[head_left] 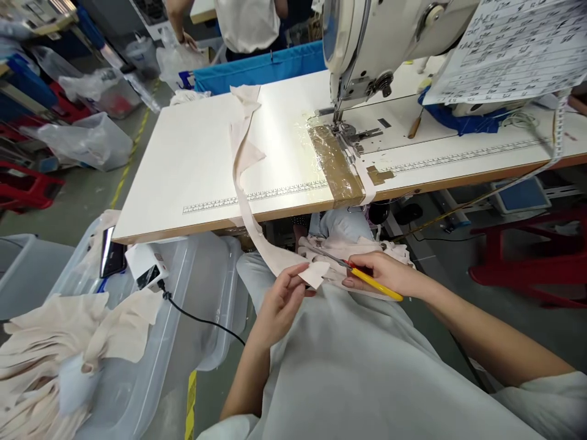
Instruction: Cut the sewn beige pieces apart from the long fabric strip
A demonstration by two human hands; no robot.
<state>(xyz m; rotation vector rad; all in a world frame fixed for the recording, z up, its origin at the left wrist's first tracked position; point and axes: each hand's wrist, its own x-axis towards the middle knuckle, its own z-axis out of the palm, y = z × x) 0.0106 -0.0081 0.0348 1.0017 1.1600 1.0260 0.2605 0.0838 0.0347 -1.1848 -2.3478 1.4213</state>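
At your lower left, a bundle of pale fabric pieces (50, 336) lies on a clear plastic bin (158, 373). Next, a pale fabric strip (247, 214) trails from the white surface (192, 146) down to your left hand (280, 305), closed in a pinch on it. Your right hand (389, 272) grips yellow-handled scissors (376, 285), blades pointing left. Farther right, a written sheet (509, 55) hangs over the surface.

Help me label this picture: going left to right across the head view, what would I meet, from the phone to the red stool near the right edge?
Phone → white box with a cable → left hand → right hand → red stool.
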